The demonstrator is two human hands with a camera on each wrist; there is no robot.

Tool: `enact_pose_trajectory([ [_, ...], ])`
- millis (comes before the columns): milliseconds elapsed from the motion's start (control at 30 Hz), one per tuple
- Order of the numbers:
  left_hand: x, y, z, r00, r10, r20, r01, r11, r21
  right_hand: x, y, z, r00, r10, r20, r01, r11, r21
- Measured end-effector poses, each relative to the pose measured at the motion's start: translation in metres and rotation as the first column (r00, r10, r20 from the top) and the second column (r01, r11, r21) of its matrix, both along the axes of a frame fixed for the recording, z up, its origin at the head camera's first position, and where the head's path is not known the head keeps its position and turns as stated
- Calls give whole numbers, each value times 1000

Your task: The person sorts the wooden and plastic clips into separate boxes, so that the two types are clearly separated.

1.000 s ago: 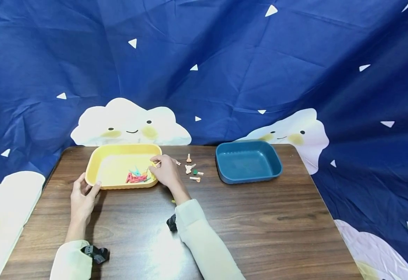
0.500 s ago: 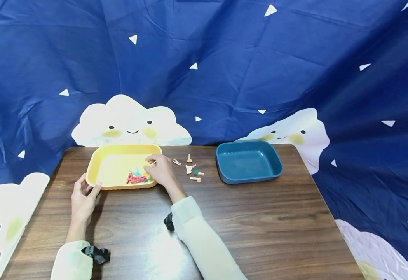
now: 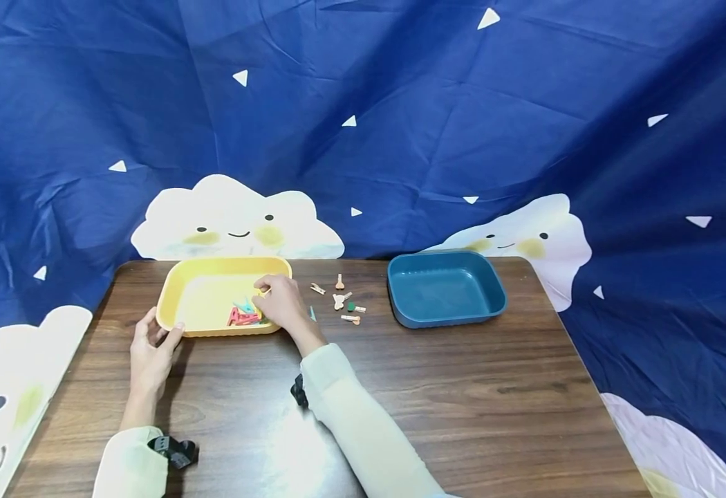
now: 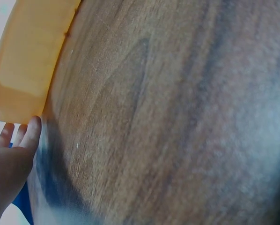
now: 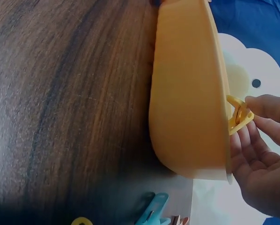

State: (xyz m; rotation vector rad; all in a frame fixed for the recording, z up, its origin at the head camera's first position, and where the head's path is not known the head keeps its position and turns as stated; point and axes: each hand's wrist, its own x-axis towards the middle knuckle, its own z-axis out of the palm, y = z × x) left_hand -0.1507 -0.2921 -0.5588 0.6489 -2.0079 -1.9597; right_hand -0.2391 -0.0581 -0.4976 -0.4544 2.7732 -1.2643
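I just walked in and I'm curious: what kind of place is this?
Probably a staged tabletop set-up, not a workshop: a wooden table, a blue cloud-print backdrop cloth, and a yellow tray and blue tray with small clothespins.

Left hand (image 3: 151, 346): forearm extended forward, pale sleeve to the wrist, black wrist-mounted unit visible. Fingers curled, thumb and fingertips gripping at the near-left corner. Right hand (image 3: 281, 302): arm angled forward and to the left, sleeve likewise pale. Thumb and fingers (image 5: 266, 107) drawn together in a pinch, palm facing down.
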Motion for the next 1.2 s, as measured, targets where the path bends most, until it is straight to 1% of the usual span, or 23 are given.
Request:
enact_pose_trajectory([
  [33, 0, 0, 0, 1000, 2, -2, -1, 1000, 4, 0, -1, 0, 1000, 13, -1, -13, 1000, 18],
  [133, 0, 0, -1, 1000, -2, 1, 2, 1000, -19, -2, -5, -2, 999, 51, -17, -49, 995, 89],
  [233, 0, 0, 0, 1000, -1, 2, 1, 1000, -24, -4, -9, -3, 997, 73, -37, -65, 983, 169],
  [333, 0, 1, 1, 1000, -3, 2, 3, 1000, -27, -4, -13, -6, 995, 79, -53, -64, 970, 233],
  [467, 0, 2, 0, 1000, -8, 7, 8, 1000, -9, -2, -17, -9, 995, 77, -65, -52, 946, 319],
  [600, 1, 2, 1, 1000, -10, 18, 10, 1000, -21, -1, -20, -11, 992, 71, -106, -28, 929, 368],
  [700, 1, 1, 2, 1000, -4, 23, 5, 1000, -31, -1, -21, -13, 991, 60, -122, -14, 938, 347],
  [800, 0, 2, 2, 1000, -4, 24, 4, 999, -31, -1, -19, -13, 992, 52, -116, -16, 955, 296],
  [933, -1, 1, 0, 1000, -4, 27, 5, 999, -36, 0, -13, -12, 994, 49, -98, -32, 985, 170],
  [1000, -1, 1, 0, 1000, -7, 28, 8, 999, -38, 0, -11, -13, 993, 52, -107, -41, 994, 105],
  [1100, -1, 0, -1, 999, -12, 40, 13, 999, -44, 0, -7, -14, 991, 61, -120, -59, 998, 18],
  [1200, -1, -2, -2, 998, -9, 55, 11, 999, -37, 0, -4, -16, 987, 69, -148, -78, 996, -52],
])
